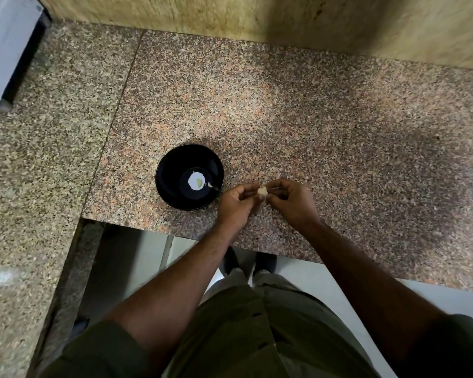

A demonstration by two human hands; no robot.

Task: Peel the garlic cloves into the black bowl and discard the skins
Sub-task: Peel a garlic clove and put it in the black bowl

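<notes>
While the peeling step is in hand, the items run left to right as follows.

Item one: a grey appliance [8, 47], at about ten o'clock from the bowl and well apart from it, on the speckled granite counter [311, 118]. It has no part in the work.

Item two: the black bowl [189, 176], near the counter's front edge, just beside my left hand at its nine o'clock. A white round label sits on its floor, and one small pale peeled clove [210, 184] lies at the label's three o'clock. I count no other clove inside.

Item three: my left hand [236, 201], fingers curled, pinching the garlic clove [262, 191] at its tip.

Item four: that clove, pale, held above the counter between both hands, at three o'clock from the bowl and near it. How much skin clings to it is too small to tell.

Item five: my right hand [292, 200], fingers curled, pinching at the clove's right side. A thin dark sliver shows at my fingertips; whether it is skin or a tool I cannot tell.

Judgement: one clove is done and this one is mid-peel. The next move calls for drawing the skin clear with the right pinch while the left holds firm, then carrying the bare clove toward nine o'clock and letting it drop into the bowl. No bin or skin pile shows.
</notes>
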